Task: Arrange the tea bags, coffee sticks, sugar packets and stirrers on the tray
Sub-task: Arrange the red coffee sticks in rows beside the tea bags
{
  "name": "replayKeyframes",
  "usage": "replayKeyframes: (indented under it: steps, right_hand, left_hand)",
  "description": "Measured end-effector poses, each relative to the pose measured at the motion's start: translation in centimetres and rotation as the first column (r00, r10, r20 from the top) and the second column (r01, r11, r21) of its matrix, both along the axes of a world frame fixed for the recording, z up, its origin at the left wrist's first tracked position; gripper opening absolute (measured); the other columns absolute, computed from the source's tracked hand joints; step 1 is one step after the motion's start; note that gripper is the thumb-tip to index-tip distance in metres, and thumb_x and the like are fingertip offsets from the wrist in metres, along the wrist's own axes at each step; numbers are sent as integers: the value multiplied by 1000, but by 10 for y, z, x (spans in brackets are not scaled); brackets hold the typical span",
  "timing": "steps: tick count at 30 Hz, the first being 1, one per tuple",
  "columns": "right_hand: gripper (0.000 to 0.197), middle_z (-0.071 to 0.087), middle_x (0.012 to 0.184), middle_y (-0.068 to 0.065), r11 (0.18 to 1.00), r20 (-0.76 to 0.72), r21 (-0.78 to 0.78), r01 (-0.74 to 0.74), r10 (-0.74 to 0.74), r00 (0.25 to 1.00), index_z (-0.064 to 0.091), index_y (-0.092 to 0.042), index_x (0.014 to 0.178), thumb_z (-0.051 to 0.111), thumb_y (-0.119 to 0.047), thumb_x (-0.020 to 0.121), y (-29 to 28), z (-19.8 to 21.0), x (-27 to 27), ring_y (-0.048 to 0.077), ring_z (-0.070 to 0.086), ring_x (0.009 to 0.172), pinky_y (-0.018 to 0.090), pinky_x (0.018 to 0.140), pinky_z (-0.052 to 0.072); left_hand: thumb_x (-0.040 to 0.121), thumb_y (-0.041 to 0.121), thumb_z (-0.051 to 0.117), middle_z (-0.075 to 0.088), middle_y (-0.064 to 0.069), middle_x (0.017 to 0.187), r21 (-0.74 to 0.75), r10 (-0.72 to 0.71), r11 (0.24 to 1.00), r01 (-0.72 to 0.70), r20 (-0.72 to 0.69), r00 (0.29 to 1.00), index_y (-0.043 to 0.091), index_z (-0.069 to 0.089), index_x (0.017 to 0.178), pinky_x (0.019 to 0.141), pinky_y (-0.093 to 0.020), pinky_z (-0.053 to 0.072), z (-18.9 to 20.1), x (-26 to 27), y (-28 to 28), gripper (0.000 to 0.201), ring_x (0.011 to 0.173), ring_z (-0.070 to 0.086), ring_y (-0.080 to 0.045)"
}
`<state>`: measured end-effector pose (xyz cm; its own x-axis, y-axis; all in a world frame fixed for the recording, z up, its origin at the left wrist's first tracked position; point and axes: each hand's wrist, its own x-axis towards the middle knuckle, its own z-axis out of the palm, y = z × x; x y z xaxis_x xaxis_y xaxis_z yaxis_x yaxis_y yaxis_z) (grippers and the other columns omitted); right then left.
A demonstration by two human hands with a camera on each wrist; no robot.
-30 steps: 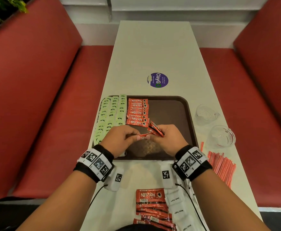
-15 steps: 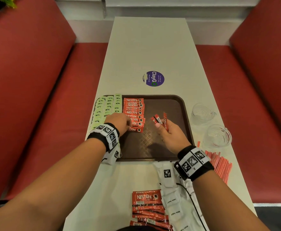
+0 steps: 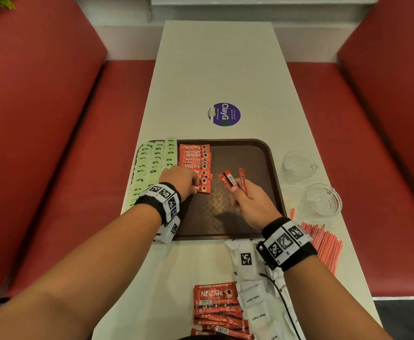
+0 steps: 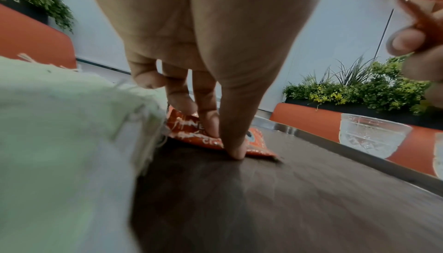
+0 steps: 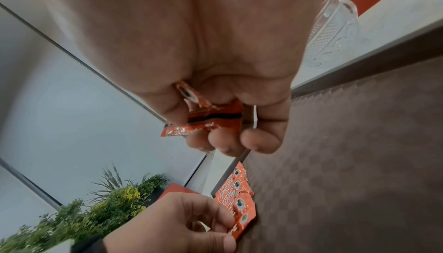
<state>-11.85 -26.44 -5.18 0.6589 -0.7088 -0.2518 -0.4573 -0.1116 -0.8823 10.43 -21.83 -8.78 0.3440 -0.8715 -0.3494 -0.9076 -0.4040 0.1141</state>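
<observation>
Left hand (image 3: 179, 180) presses fingertips (image 4: 236, 152) on the nearest tray (image 3: 247, 224) coffee stick (image 4: 257, 144); right hand (image 3: 251, 204), grip narrow, pinches spare sticks (image 3: 229, 179).

One brown tray (image 3: 262, 155) lies under both hands, and two clear glass cups (image 3: 296, 165) stand to the right of the right hand (image 3: 251, 204), which holds three coffee sticks (image 3: 229, 180). Beyond the left hand (image 3: 179, 179), three columns of green tea bags (image 3: 152, 163) lie beside one column of coffee sticks (overlapped, so uncountable).

Even bright light; blurred, warped edges
</observation>
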Motion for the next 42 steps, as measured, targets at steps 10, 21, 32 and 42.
replayKeyframes:
  steps: [10, 21, 32, 42]
  right_hand:
    - [9, 73, 88, -3, 1000, -32, -20, 0, -1, 999, 46, -18, 109, 39, -24, 107, -1, -3, 2, 10, 56, 70, 30, 74, 48]
    - [13, 55, 103, 5, 972, -111, -224, -71, 47, 993, 49, -22, 115, 44, -24, 104, -4, -5, 14, 15, 57, 88, 20, 71, 48]
    - [19, 53, 74, -9, 937, -177, -284, -201, 155, 972, 48, -25, 86, 46, -27, 105, -7, 5, 13, 8, 50, 66, 27, 60, 35]
    - [15, 66, 84, -1, 965, -136, -256, -57, 22, 990, 59, -23, 105, 49, -32, 104, -12, 11, 8, 18, 62, 78, 35, 74, 50]
  left_hand:
    - [97, 53, 51, 66, 10, 82, -315, -24, 947, -60, -258, 966, 28, 70, 93, 66, -23, 41, 28, -9, 5, 32, 77, 59, -7]
    - [90, 26, 70, 66, 11, 82, -375, -105, 918, -126, -536, 837, 28, 74, 99, 76, -23, 48, 51, -29, 34, 10, 77, 59, -4]
    - [83, 32, 78, 66, 15, 82, -415, -72, 893, -174, -513, 856, 30, 73, 90, 72, -22, 45, 61, -25, 43, 8, 70, 54, 4]
    - [88, 35, 71, 68, 12, 86, -313, 140, 921, -234, -293, 946, 33, 70, 89, 86, -36, 52, 37, -1, 29, 2, 87, 63, -14]
